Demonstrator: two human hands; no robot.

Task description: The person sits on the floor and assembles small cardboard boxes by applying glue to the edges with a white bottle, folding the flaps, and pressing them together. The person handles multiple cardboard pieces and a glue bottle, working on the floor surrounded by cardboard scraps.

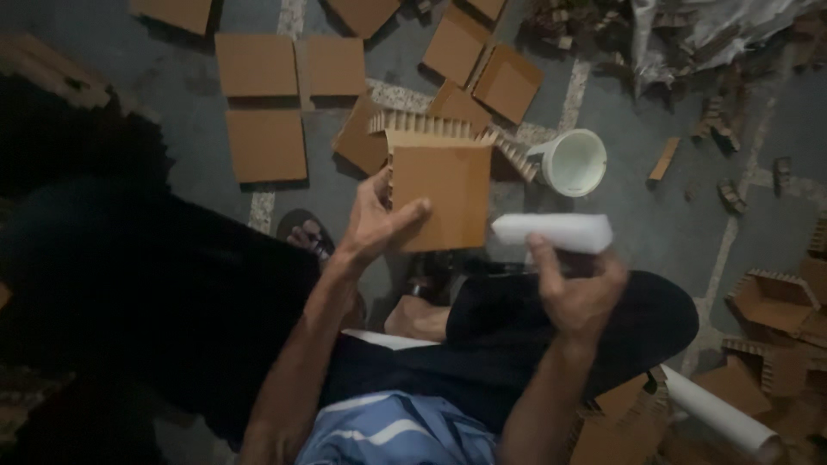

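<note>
My left hand [375,220] grips a square piece of brown cardboard [444,194] by its left edge, thumb across its face, holding it up in front of me. A corrugated honeycomb strip [426,125] runs along the cardboard's top edge. My right hand [577,293] holds a white tube-like object [556,231], pointing left toward the cardboard's lower right corner. Both hands hover above my knees, which are in dark trousers.
A white bucket [575,162] stands on the grey floor just beyond the cardboard. Several flat cardboard squares [258,103] lie at the upper left. Finished honeycomb-edged boxes [775,301] pile up at the right. A white roll [715,413] lies at the lower right.
</note>
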